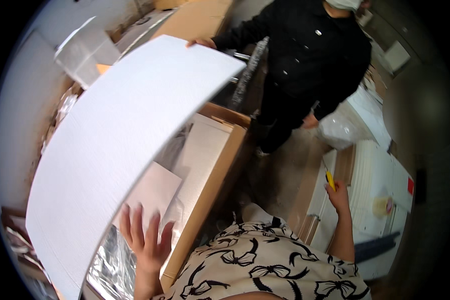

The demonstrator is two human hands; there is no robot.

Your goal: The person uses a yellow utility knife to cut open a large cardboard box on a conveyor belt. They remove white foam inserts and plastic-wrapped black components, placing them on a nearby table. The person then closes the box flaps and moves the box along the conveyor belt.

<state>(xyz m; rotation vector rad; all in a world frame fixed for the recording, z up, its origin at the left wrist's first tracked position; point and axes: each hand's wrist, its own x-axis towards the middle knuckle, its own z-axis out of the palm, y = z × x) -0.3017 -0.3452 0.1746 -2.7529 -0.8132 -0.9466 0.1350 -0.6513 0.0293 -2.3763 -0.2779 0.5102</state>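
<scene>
- Panel (120, 110), white, broad and flat, reaches across the left of the view, partly over the long cardboard box (205, 197); whether it rests on the box or is held clear, I cannot tell.
- At its far end a co-worker's hand (201, 43) has hold of the edge, near a corner.
- Left hand (147, 240): fingers spread, nothing in its grasp, just beside the panel's near long edge; whether the fingertips touch it, I cannot tell.
- Right hand (339, 196): well apart from the left, closed around a yellow cutter (330, 180), so only the left is free for the panel.
- Weight: probably light for its span, as it looks thin and one hand seems enough at the far end, but awkward to steer.
- Stiffness: likely rigid; its curve may owe more to the lens than to any bend.
- Surface: smooth-looking, so perhaps a little slippery to a flat palm; corners and edges would likely chip or dent first.
- Hold: the near long edge suits the left hand, palm beneath and thumb on top, with the cutter's tip well away from the white face.
</scene>
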